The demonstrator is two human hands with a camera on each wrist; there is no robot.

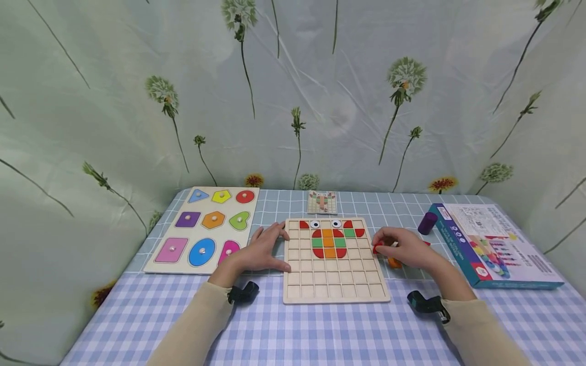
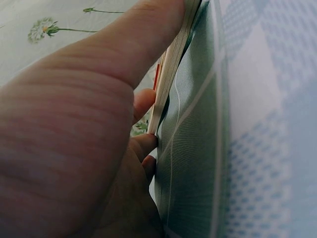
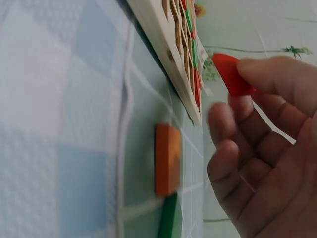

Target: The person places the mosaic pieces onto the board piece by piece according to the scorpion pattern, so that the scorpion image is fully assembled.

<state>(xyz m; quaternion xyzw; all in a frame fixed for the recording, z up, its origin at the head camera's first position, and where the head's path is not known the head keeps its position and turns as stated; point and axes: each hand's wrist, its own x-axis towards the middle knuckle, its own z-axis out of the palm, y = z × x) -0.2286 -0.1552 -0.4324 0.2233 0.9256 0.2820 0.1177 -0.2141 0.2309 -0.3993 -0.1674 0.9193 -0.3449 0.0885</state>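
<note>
A wooden grid board [image 1: 316, 292] lies in the middle of the table, with red, green and orange pieces and two eye pieces set in its upper cells. My left hand [image 1: 262, 252] rests at the board's left edge, thumb and fingers spread along it. Just off the right edge, my right hand [image 1: 406, 247] pinches a red quarter-circle piece [image 3: 231, 75] between thumb and fingertips, raised above the cloth. Below that hand lie an orange block [image 3: 167, 159] and a green block [image 3: 171, 218]; in the head view the hand partly hides the loose pieces.
A small pattern card [image 1: 322, 203] lies behind the board. On the left is a shape puzzle board [image 1: 206, 202] with knobbed pieces. A purple cylinder [image 1: 428, 223] and a flat puzzle box [image 1: 496, 246] are at the right. A patterned curtain [image 1: 274, 101] hangs behind the table.
</note>
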